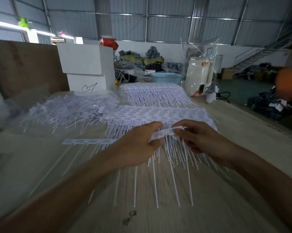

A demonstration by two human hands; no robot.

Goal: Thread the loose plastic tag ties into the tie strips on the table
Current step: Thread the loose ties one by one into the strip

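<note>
Both hands hold one white tie strip lifted above the table, its thin tails hanging down toward me. My left hand grips the strip's left end, fingers curled round it. My right hand pinches its right end. Under them lies a stack of threaded strips with tails fanned out. A single flat strip lies to the left on the wooden table. A heap of loose plastic ties sits on clear plastic at the left.
A second stack of strips lies further back. White boxes stand behind the loose heap, a blue basket and a bagged white appliance at the back. The table's right edge drops to the floor with dark clothing piles.
</note>
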